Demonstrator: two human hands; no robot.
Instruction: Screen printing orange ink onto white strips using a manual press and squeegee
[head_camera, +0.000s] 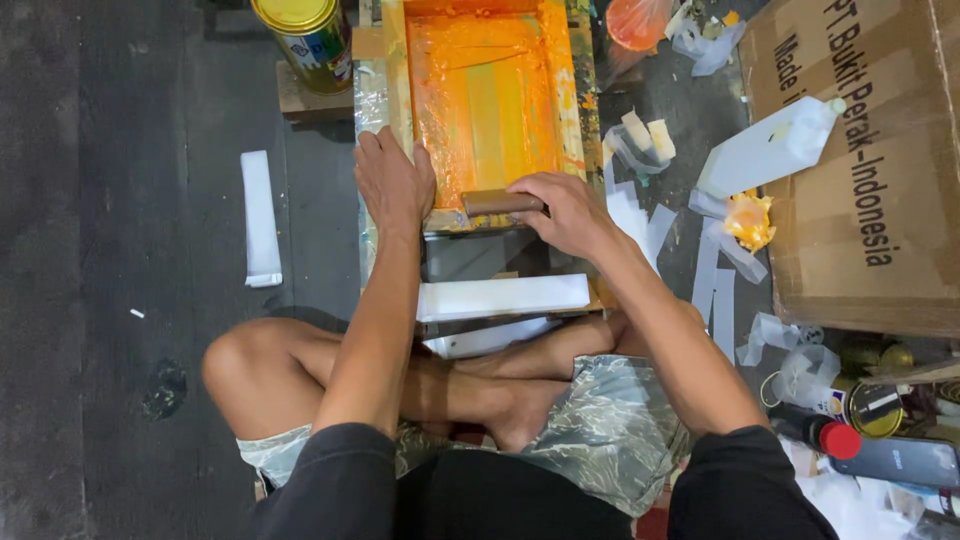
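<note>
Step in hand: the person is sitting cross-legged and, by my judgement, is drawing orange ink across a screen toward the body, with the stroke now at the near end.
Cardboard box (860, 170): a large brown corrugated carton is lying well to the right of the right fingers, its face matt and creased.
Printing frame (395, 70): a rectangular wooden screen frame, smeared with glossy wet orange ink, is stretching away from both sets of fingertips; its mesh is looking streaked, paler down the middle.
White strip (503, 296): a long flat white rectangular piece is lying just below the fingers, between them and the crossed legs.
Left hand (393, 180): it is pressing flat on the frame's near left corner, fingers laid close together and pointing away, holding the frame down.
Right hand (565, 212): its fingers are curling over and gripping the end of the squeegee, thumb underneath.
Squeegee (495, 203): a short brown wooden bar is sitting at the frame's near edge, between the two hands, touching the right fingers.
Paint tin (305, 40): a round metal can with a yellow lid is standing beyond the left fingertips, off the frame's corner.
Next move: it is calling, I judge, for lifting the bar cleanly while the left palm is keeping the frame from shifting.
</note>
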